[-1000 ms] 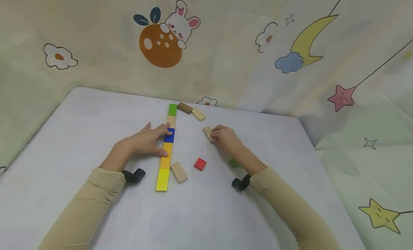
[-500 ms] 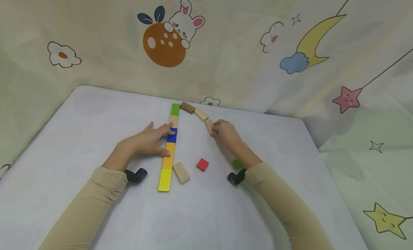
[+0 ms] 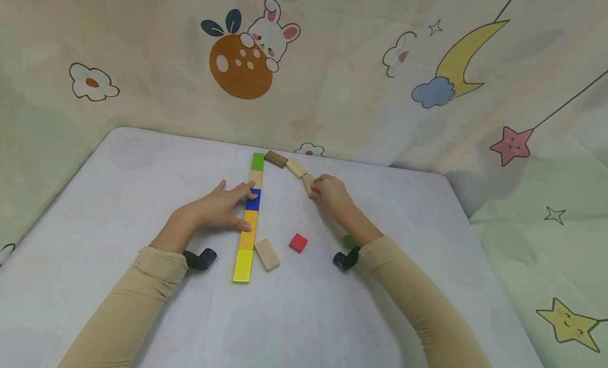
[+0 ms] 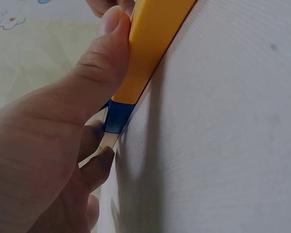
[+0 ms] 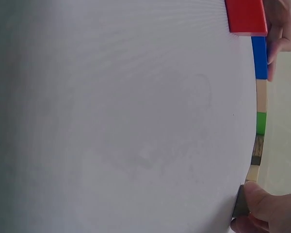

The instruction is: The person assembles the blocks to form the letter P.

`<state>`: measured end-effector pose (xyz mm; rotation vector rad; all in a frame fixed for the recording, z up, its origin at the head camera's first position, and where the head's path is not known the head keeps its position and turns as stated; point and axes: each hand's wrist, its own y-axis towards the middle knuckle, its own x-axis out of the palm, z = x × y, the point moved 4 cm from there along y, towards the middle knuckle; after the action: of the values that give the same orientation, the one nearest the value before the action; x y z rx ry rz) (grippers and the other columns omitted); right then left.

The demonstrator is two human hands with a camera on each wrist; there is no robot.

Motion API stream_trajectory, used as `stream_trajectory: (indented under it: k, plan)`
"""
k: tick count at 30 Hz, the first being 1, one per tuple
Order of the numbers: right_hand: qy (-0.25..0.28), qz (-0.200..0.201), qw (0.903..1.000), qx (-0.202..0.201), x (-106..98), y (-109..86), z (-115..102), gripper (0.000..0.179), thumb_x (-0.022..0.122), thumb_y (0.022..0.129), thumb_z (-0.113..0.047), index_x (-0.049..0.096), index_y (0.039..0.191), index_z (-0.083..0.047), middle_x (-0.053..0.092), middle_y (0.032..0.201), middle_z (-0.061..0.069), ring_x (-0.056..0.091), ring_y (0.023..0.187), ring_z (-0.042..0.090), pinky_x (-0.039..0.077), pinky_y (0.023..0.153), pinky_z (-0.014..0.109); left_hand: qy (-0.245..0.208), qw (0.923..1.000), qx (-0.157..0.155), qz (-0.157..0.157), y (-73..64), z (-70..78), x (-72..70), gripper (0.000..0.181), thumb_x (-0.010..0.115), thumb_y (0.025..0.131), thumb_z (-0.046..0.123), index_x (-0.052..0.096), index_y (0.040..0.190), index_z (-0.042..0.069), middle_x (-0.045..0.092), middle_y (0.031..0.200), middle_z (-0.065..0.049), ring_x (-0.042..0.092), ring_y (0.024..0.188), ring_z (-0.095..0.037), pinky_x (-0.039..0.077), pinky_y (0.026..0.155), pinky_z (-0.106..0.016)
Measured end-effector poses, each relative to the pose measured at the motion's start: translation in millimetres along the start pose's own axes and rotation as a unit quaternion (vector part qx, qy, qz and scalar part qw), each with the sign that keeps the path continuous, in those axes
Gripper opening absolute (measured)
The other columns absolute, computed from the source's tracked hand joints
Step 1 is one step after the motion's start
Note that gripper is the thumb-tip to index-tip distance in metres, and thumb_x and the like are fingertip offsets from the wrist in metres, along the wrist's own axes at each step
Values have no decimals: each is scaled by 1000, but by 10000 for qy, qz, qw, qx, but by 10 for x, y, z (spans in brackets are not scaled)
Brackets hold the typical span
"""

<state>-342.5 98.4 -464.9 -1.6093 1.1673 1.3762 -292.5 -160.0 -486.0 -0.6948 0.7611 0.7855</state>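
in a straight line, seemingly done, lie the yellow block (image 3: 241, 266), orange block (image 3: 247, 240), blue block (image 3: 253, 203), small pale block (image 3: 256, 178) and green block (image 3: 258, 161); the left hand (image 3: 214, 205) has its fingers spread, touching the orange and blue. a bend off the green end looks part made: dark block (image 3: 275, 159), ridged block (image 3: 296, 168), then the plain block (image 3: 307, 185) pinched by the right hand (image 3: 334, 195), at or just beside the ridged one. apart from both lie a loose pale block (image 3: 267, 255), a red block (image 3: 298, 243) and a partly hidden green piece (image 3: 349, 242), perhaps left to place.
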Motion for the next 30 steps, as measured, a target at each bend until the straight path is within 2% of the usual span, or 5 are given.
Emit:
stream_trajectory:
  k: [6,10,17,22,30]
  plan:
    - [-15,-27,9999,127,-27,-64,74,32,73,84,-20,69,112,-7,66,118,12,62,112,25,51,98,34,0,10000,96,-26,42,72,26,85,76,71,56,45,140,19,15,161,-5,13,148,-26,-12,118,-54]
    - [-87,-407,9984,384,-99,-173,140,43,71,86,-26,63,124,-9,62,126,11,61,114,24,51,98,35,-14,9999,130,-21,65,106,51,85,76,71,55,44,141,18,15,160,-6,13,148,-26,-12,118,-54]
    - [-446,-774,9924,849,-274,-876,394,61,60,90,-47,54,133,-4,57,130,17,55,121,31,46,102,45,-84,10000,7,-32,29,58,74,89,76,70,56,40,143,20,16,160,-9,9,148,-31,-11,117,-57]
    - [-647,-672,9919,862,-256,-1376,534,69,61,86,-51,56,128,3,60,121,22,61,106,31,54,88,41,-110,9999,12,42,-19,0,17,91,76,70,55,38,144,19,19,159,-12,10,148,-32,-12,117,-55]
    - [-295,-223,9951,913,-203,-1574,517,66,67,85,-45,58,126,6,58,108,19,55,83,20,54,72,33,-111,9997,225,52,-2,22,-4,89,75,73,54,39,143,15,17,159,-16,11,147,-35,-12,116,-56]
